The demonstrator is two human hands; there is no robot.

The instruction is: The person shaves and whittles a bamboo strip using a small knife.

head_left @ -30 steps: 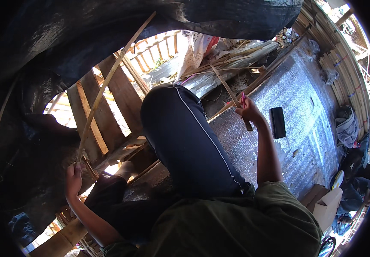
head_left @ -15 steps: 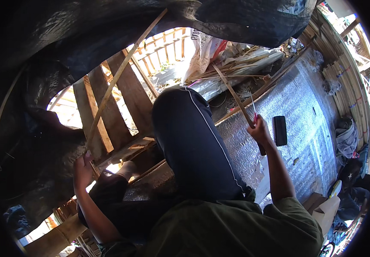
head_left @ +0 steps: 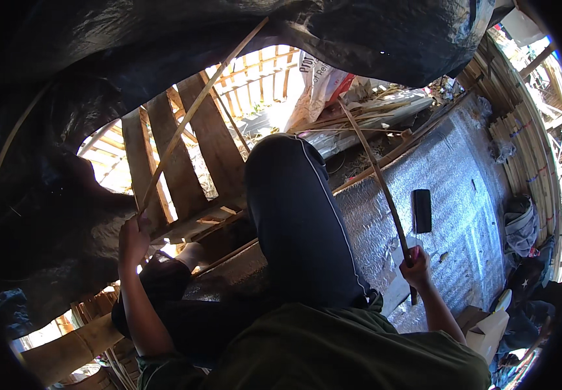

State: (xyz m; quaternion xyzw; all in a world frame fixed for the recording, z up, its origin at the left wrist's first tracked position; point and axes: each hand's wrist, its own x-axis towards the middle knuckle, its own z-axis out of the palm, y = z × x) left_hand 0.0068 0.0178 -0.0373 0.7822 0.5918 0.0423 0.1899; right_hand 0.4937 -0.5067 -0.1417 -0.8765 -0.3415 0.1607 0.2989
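My left hand (head_left: 135, 242) is closed round the lower end of a long, pale bamboo strip (head_left: 180, 133). The strip slants up and to the right, its far end against the black plastic sheet. On the other side of my raised knee, my right hand (head_left: 415, 270) grips a darker, slender wooden stick (head_left: 381, 172) near its bottom end. A short piece of this stick pokes out below the fist, while its tip reaches toward the white sack. Something pink shows at the right fingers; its shape is mostly hidden. A black phone (head_left: 422, 210) lies just above that hand.
A silvery foil mat (head_left: 460, 175) covers the surface to my right. Black plastic sheeting (head_left: 183, 39) hangs across the top and left. Wooden slats (head_left: 213, 140) stand ahead, beside a printed white sack (head_left: 323, 81). Bundled bamboo strips (head_left: 521, 140) line the far right.
My right hand has come down and slightly right, drawing the stick nearer to me. The thin light blade by it no longer shows. My left hand has risen a little with its strip.
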